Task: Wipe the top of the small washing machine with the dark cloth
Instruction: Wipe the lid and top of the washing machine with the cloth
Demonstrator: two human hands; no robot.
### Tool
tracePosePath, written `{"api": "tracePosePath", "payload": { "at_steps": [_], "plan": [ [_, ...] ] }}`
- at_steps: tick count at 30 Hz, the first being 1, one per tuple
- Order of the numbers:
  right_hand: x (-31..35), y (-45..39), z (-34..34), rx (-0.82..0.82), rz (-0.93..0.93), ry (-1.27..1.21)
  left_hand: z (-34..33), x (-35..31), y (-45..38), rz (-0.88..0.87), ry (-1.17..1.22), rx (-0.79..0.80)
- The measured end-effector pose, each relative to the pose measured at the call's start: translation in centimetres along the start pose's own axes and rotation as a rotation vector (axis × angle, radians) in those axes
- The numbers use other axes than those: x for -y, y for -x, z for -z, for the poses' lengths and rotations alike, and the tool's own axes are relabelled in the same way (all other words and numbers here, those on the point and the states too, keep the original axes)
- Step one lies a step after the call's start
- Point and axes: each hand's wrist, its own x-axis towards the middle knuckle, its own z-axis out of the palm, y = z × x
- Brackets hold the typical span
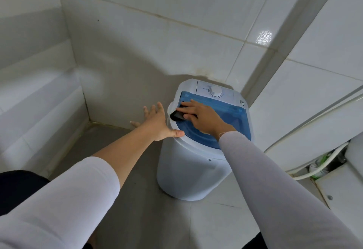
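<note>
The small white washing machine (pixel 188 172) stands on the floor in a tiled corner. It has a translucent blue lid (pixel 231 115) and a white dial (pixel 215 91) at the back. My right hand (pixel 200 117) lies flat on the left part of the lid and presses the dark cloth (pixel 176 115) against the top. Only the cloth's left end shows past my fingers. My left hand (pixel 157 121) is spread open against the machine's left rim, thumb on the white edge, holding nothing.
White tiled walls close in behind and to the right of the machine. A white hose (pixel 322 167) curls near a white fixture at the lower right. A low tiled ledge (pixel 39 99) runs along the left. Grey floor lies in front.
</note>
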Motion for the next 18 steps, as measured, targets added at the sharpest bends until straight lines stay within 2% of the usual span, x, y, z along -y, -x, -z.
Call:
{"api": "tracePosePath", "payload": {
  "at_steps": [12, 18],
  "plan": [
    [-8.1, 8.5, 1.8, -0.168, -0.319, -0.071, -0.2, 0.0, 0.0, -0.004, -0.061, -0.033],
    [-10.1, 13.6, 1.4, -0.334, -0.527, -0.291, -0.4, 0.1, 0.0, 0.0, -0.066, -0.061]
  ]
}}
